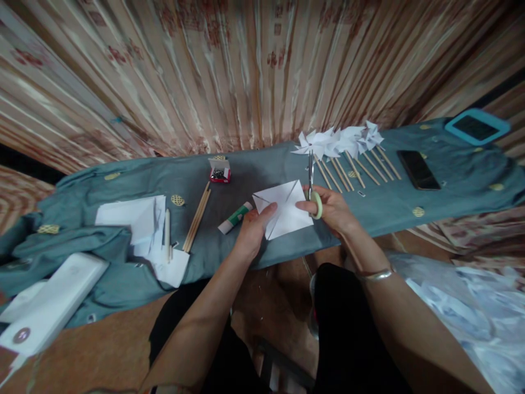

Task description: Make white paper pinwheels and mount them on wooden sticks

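My left hand (pixel 253 230) pinches the left side of a white square of paper (pixel 287 216), thumb on top. Slits run from the paper's corners toward its middle. My right hand (pixel 330 208) has its fingers in the pale green handles of a pair of scissors (pixel 310 178), whose blades point up, away from me. The right fingers are also at the paper's right edge. Left of the paper lies a glue stick (pixel 235 218) with a green label. Beyond the scissors, several white paper pinwheels (pixel 338 141) on wooden sticks rest in a row.
On the cloth-covered table (pixel 262 164) are wooden sticks (pixel 197 218), a small red box (pixel 220 171), paper sheets (pixel 127 219) with a white pencil-like stick (pixel 167 232), a white device (pixel 53 303), a phone (pixel 418 169) and a blue-framed tablet (pixel 477 126). A curtain (pixel 246 71) hangs behind.
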Motion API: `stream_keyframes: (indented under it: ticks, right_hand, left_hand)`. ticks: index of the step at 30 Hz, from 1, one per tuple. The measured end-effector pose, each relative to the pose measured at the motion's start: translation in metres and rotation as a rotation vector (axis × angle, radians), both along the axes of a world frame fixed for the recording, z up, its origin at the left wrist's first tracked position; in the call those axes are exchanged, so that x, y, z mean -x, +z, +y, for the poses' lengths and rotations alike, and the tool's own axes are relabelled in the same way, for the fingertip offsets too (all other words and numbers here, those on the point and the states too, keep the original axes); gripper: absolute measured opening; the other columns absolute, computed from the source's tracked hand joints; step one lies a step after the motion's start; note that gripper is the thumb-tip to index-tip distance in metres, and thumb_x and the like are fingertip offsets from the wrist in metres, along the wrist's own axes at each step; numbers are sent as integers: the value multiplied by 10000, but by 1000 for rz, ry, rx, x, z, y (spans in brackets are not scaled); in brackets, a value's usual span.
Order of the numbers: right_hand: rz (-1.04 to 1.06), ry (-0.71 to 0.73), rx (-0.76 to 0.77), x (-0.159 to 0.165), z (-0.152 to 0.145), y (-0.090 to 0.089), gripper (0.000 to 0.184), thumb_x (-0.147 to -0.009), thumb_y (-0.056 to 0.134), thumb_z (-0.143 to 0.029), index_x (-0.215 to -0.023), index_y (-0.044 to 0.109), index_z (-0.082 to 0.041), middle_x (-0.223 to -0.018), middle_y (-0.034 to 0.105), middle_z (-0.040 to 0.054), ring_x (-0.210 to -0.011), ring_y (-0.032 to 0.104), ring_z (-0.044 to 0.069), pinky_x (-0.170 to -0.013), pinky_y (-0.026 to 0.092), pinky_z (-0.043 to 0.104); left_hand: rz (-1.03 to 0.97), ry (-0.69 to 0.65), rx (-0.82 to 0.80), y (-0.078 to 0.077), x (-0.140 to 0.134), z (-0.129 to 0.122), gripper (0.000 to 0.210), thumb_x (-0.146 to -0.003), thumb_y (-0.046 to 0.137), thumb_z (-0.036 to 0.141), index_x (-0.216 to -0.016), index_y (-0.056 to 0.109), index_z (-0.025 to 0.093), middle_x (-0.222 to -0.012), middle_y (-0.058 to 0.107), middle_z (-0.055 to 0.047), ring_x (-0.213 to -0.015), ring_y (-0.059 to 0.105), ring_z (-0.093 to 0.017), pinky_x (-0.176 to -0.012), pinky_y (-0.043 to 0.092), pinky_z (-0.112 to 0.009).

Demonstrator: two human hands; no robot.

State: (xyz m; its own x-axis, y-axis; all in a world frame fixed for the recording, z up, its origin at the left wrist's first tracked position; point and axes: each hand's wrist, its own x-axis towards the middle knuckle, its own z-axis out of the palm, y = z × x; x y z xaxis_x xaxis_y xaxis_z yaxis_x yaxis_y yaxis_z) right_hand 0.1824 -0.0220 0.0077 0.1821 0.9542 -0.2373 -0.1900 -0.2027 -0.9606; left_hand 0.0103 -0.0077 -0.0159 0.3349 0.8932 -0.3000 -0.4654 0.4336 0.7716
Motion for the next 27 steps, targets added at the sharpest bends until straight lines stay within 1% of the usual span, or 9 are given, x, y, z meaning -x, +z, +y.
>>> stream_keyframes:
  ticks: [3,6,9,11,14,17,21,24,27]
  right_hand:
    - [33,-109,-4,2,2,-3,326,-441,873,-226,-727,717,-228,-635,674,-58,-549,576,99,-559,464,232]
    - [85,-193,-13,8,4,-5,322,-440,870,-216,-717,707,-220,-639,679,-52,-567,586,118,-600,474,264]
    - [118,-274,-35,14,5,-7,310,-434,872,-214,-673,674,-213,-627,670,-52,-568,581,127,-626,471,290]
    - [122,-303,-49,18,6,-8,308,-438,871,-229,-658,656,-214,-615,657,-53,-566,573,130,-625,466,298]
    - [129,-306,-48,23,7,-9,317,-442,866,-246,-668,646,-219,-617,643,-58,-559,551,123,-612,456,292]
    - [105,-283,-38,28,7,-10,318,-458,857,-289,-675,635,-223,-632,645,-51,-561,551,125,-598,448,291]
    - [100,-260,-39,34,6,-12,333,-462,852,-339,-687,635,-222,-645,663,-34,-581,576,145,-600,452,304]
    - [114,-265,-36,36,6,-14,343,-439,861,-329,-682,642,-224,-646,671,-33,-576,569,141,-586,444,297]
    - [116,-255,-43,36,5,-14,326,-441,861,-323,-669,648,-228,-644,673,-36,-589,573,144,-582,443,292]
  left_hand:
    - [-125,-25,24,4,0,-2,404,-628,777,473,-868,718,153,-920,739,-86,-992,644,-273,-842,480,-352]
    - [-158,-20,25,6,-1,-4,395,-629,773,461,-897,702,180,-1007,712,-61,-942,628,-207,-766,485,-298]
    - [-142,-21,11,5,-4,-5,379,-602,790,445,-860,701,183,-902,695,-29,-805,610,-148,-721,487,-268]
    - [-112,-13,-10,2,-6,-6,349,-577,807,452,-752,691,174,-785,674,-11,-755,601,-140,-719,492,-267]
    - [-22,-4,-67,0,-9,-7,325,-578,815,442,-589,636,171,-666,643,5,-688,588,-131,-710,487,-267]
    - [35,8,-83,0,-12,-7,301,-597,809,402,-556,621,170,-622,633,9,-636,581,-126,-689,477,-270]
    - [21,106,-29,6,-13,-7,218,-604,798,325,-703,681,169,-750,703,-23,-770,652,-173,-735,497,-289]
    - [7,185,-6,8,-14,-7,269,-585,788,257,-824,694,178,-893,735,-49,-915,668,-220,-795,514,-321]
    - [27,237,3,6,-15,-6,310,-556,787,227,-844,691,165,-968,738,-77,-994,659,-255,-840,515,-352]
